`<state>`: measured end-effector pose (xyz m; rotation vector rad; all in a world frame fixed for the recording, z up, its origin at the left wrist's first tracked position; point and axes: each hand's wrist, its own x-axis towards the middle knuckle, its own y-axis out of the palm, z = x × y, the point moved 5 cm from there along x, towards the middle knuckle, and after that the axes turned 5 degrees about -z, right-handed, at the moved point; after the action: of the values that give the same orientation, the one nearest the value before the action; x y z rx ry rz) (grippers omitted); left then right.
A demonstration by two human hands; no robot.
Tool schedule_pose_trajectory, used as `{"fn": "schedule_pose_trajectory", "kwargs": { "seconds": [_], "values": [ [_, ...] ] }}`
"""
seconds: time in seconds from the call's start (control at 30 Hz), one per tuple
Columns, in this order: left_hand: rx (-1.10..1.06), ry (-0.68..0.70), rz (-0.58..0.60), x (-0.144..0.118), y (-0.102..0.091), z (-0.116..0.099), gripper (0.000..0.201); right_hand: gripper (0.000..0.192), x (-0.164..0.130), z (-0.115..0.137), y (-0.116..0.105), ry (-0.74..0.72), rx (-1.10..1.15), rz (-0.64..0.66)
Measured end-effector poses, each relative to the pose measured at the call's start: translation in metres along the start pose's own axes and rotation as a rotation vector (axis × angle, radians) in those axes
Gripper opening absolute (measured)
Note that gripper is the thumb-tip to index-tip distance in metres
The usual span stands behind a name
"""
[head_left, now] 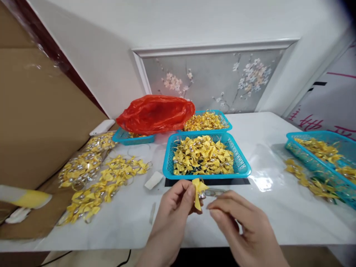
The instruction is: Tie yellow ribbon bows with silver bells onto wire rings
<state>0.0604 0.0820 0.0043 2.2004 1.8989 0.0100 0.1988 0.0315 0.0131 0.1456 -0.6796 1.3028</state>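
You hold a small yellow ribbon bow (198, 193) just below the centre of the frame, above the near edge of the white surface (278, 207) and just in front of the middle blue basket (241, 163). Your left hand (174, 207) has its grip pinched shut on the bow, thumb and forefinger closing on its left side. Your right hand (236, 218) sits beside it with the fingers drawn together toward the bow's middle; whether they clamp a thin, pale metal piece there is too blurred to tell.

Judge the bow as very light and soft: thin satin-like ribbon that creases easily and may slip between dry fingers. Take it at the knot in the middle, where the layers are thickest, rather than by a loose tail.

Its long axis runs nearly up and down in the frame, one loop pointing up toward the basket and a tail hanging down toward you.

More bows fill that basket, and strung clusters of bows (105, 185) lie at the left of the frame.
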Motion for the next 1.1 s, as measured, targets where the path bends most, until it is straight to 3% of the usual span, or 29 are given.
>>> {"fn": "schedule_pose_trajectory", "kwargs": {
  "seconds": [0.17, 0.37, 0.53, 0.73, 0.87, 1.0, 1.1],
  "values": [
    [0.245, 0.151, -0.003, -0.012, 0.000, -0.017, 0.023, 0.011, 0.004, 0.002, -0.020, 0.081, -0.003, -0.037],
    [0.402, 0.371, -0.015, -0.024, -0.007, -0.030, 0.008, 0.020, 0.011, 0.017, -0.002, 0.091, 0.077, 0.056],
    [0.260, 0.307, -0.150, -0.031, -0.020, -0.033, 0.010, 0.016, 0.007, 0.018, 0.001, 0.050, 0.065, -0.043],
    [0.066, 0.106, 0.007, -0.020, -0.016, -0.024, 0.013, 0.017, 0.010, 0.015, 0.009, 0.025, 0.048, 0.008],
    [0.027, 0.085, 0.035, -0.013, -0.018, -0.016, 0.014, 0.017, 0.012, 0.009, 0.010, 0.064, 0.049, -0.023],
    [0.063, 0.115, 0.008, -0.012, -0.019, -0.018, 0.017, 0.019, 0.004, 0.008, -0.004, 0.015, -0.104, -0.193],
    [0.124, 0.158, -0.024, -0.013, -0.020, -0.023, 0.019, 0.023, -0.003, 0.011, -0.002, -0.047, -0.179, -0.152]
  ]
}}
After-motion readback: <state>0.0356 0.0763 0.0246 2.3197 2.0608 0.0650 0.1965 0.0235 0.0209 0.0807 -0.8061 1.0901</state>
